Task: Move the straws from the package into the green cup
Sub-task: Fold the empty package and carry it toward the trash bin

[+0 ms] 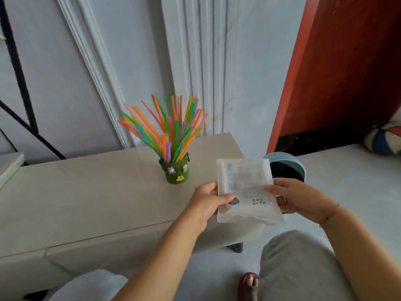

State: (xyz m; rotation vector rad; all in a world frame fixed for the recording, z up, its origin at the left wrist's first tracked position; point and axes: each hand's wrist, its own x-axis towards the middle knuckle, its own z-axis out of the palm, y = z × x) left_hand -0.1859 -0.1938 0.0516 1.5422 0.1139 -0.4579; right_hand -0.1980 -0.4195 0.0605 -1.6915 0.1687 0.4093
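Flat, translucent package [245, 190] held up just off the bench [86, 192] end, pinched at its left edge by the left hand [206, 200] and at its right edge by the right hand [297, 198], fingers curled round the film. Seemingly empty. Nearby, green cup [176, 172] upright on the bench, crammed with fanned straws [167, 127]. Probably top-heavy: liable to tip and spill if brushed by a hand or the package. One package, one cup, two hands, dozens of straws.

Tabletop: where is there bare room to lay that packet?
Widest bare patch: the tabletop left of the green cup, out to its left edge. A smaller patch lies between the cup and the left hand. Crowded: above the cup, where straws fan out.
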